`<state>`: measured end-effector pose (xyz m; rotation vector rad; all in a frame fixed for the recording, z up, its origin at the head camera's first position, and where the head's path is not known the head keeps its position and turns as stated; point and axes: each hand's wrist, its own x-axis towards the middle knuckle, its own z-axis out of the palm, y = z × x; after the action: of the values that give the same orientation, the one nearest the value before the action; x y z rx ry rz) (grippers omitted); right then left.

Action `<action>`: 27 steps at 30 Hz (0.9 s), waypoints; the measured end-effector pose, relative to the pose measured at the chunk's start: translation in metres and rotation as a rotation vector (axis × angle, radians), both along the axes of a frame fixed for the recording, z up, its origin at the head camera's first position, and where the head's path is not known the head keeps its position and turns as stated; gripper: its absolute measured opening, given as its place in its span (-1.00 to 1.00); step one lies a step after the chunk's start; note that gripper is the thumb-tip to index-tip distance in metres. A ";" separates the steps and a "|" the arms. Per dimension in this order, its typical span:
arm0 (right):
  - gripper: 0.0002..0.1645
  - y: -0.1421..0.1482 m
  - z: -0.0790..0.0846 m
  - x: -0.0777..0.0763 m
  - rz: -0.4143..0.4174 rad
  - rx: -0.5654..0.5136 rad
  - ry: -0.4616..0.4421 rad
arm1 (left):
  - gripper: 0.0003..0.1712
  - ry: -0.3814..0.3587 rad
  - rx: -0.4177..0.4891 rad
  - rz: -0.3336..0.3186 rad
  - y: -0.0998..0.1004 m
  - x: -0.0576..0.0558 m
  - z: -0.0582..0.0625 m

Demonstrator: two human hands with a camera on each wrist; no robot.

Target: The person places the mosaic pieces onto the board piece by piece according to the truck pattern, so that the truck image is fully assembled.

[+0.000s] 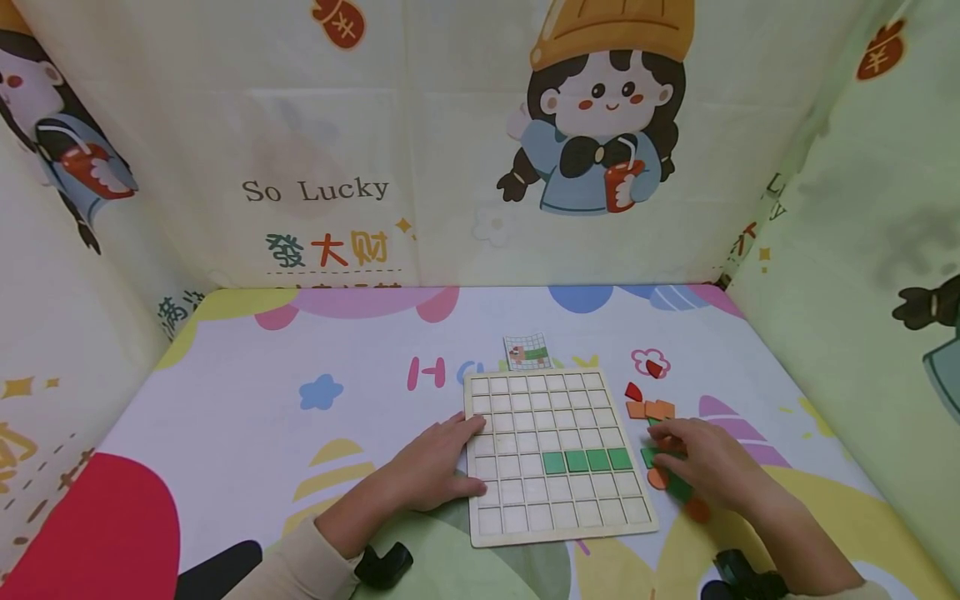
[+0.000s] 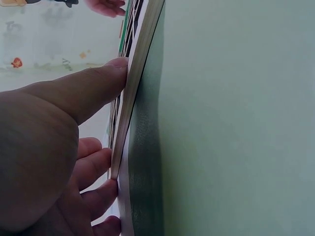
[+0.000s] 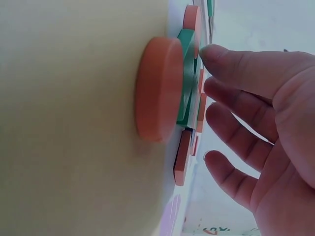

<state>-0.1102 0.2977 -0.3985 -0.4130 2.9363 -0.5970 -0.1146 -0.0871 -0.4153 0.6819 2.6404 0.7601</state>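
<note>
At the 9 o'clock side of the board, the left hand (image 1: 427,467) rests its thumb and fingertips against the edge, thumb set well apart from the fingers, pinching nothing. Rightward lies the pale, wood-looking, square-celled grid board (image 1: 528,442), flat on the table. Just beyond its 12 o'clock edge is a small printed card (image 1: 527,352), its grid picture showing green and reddish areas.

Four green square tiles (image 1: 577,461) sit side by side in one row, running from near the board's middle out to its 3 o'clock edge. That seems to be all that is done; every other cell is bare. If the card is the pattern, its reddish parts look wholly left to lay.

Off the board, red wedge pieces (image 1: 633,391) and orange square tiles (image 1: 660,410) lie at 2 o'clock, loose green pieces (image 1: 679,489) and orange round discs (image 1: 657,477) around 3 to 4 o'clock. Over these hangs the right hand (image 1: 708,462), fingers loosely bent and slightly spread, thumb apart, with nothing visibly pinched; whether it touches a piece, I cannot tell.
</note>
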 end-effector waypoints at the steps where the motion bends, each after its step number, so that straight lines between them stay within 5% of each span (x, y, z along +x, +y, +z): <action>1: -0.57 0.000 0.000 0.000 0.000 0.004 0.002 | -0.07 0.002 0.001 -0.001 0.000 0.000 0.000; 27: -0.65 -0.006 0.000 -0.005 0.042 0.085 0.020 | -0.08 0.010 0.002 -0.004 0.000 -0.001 -0.001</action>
<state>-0.1148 0.2918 -0.3983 -0.4730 2.9510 -0.4630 -0.1152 -0.0874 -0.4160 0.6926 2.6467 0.7598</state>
